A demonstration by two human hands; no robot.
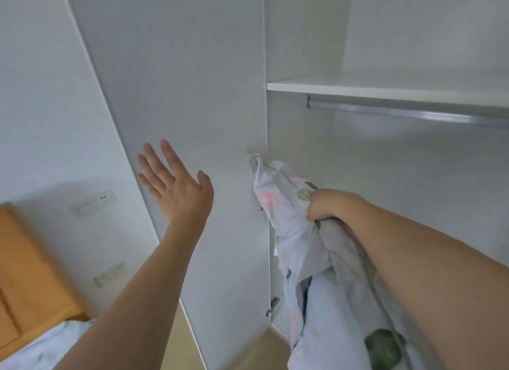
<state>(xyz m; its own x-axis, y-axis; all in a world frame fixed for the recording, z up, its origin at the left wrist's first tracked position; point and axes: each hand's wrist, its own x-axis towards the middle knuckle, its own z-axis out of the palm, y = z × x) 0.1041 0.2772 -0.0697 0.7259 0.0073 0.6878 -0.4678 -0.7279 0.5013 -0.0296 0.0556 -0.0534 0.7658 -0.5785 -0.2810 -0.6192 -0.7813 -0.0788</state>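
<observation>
My right hand point(327, 204) grips a bunched floral bedsheet point(300, 245), pale blue-white with pink flowers and green leaves, and holds it up at the opening of a white wardrobe. The cloth hangs down past my right forearm to the frame's bottom edge. My left hand point(176, 187) is raised with fingers spread and straight, in front of the inner face of the open wardrobe door point(192, 94); whether it touches the door cannot be told.
Inside the wardrobe are a white shelf point(385, 90) and a metal hanging rail point(413, 113) just beneath it. Door hinges point(272, 305) sit on the frame edge. At left stand an orange wooden headboard point(30, 273), wall sockets point(110, 276) and a bed corner point(49, 347).
</observation>
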